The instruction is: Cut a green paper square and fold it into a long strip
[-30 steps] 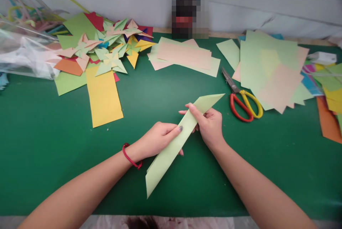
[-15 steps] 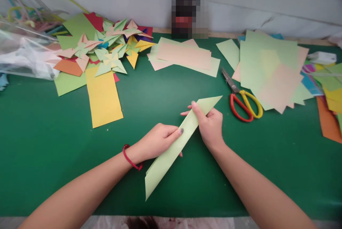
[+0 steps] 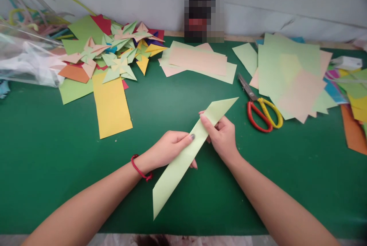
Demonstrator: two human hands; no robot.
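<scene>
A folded strip of light green paper (image 3: 178, 166) with slanted, pointed ends lies diagonally across both hands. My left hand (image 3: 173, 148) grips it near the middle, thumb on top and fingers underneath; a red cord bracelet (image 3: 139, 170) circles that wrist. Higher up the strip, my right hand (image 3: 222, 133) pinches it, thumb pressed on the upper face and fingers mostly hidden behind. To the right of that hand, scissors (image 3: 258, 104) with one red and one yellow handle rest on the green table (image 3: 137, 204).
Folded paper stars (image 3: 119, 66) and coloured sheets pile up at the back left, beside a clear plastic bag (image 3: 28, 58). A yellow sheet (image 3: 112, 108) lies in front of them. Pink and green strips (image 3: 197, 60) sit at the back middle, larger green sheets (image 3: 275, 62) at the right.
My right hand has slid slightly left and down along the green paper strip. The strip's lower end has shifted a little toward me, and its loose layer no longer shows there.
</scene>
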